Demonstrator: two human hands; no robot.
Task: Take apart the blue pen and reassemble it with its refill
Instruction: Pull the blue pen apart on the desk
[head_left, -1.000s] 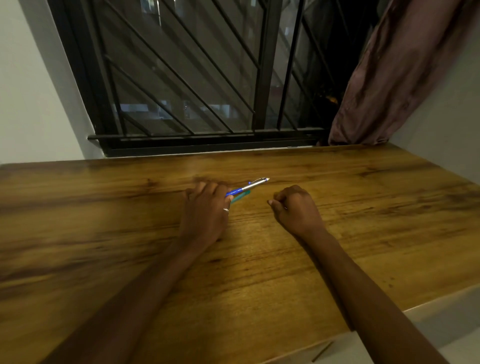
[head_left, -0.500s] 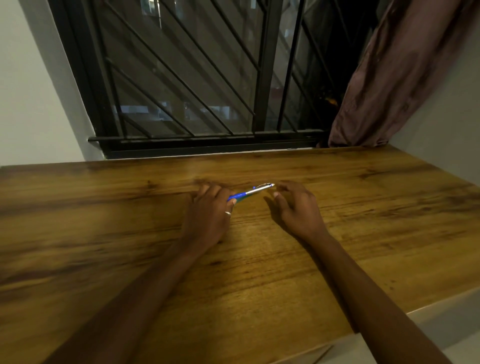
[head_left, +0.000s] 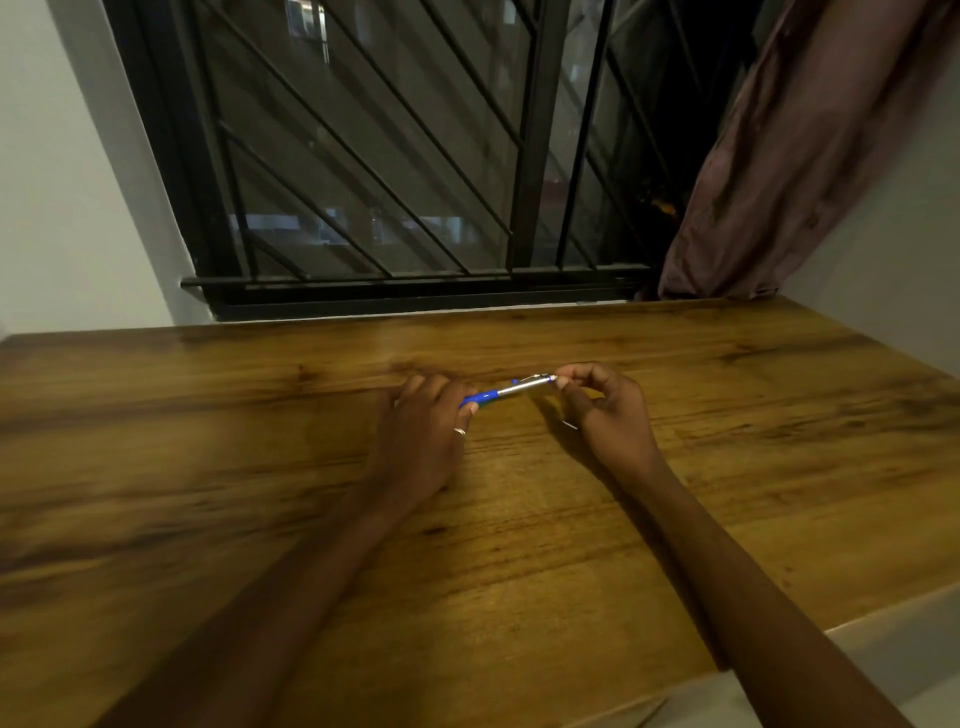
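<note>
The left hand (head_left: 423, 436) is curling around the blue end of the blue pen (head_left: 506, 391) at frame centre, just above the wooden table (head_left: 519, 545); the right hand (head_left: 610, 410) is pinching its silver end between fingertips (head_left: 562, 382).

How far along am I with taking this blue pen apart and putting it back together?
Only the pickup looks done: the blue pen is in one piece, no loose parts on the wooden table. In hand: your left hand grips the blue end, and your right hand pinches the silver end, likely ready to unscrew or pull. Left: separating it, taking out the refill, and reassembling.
</note>
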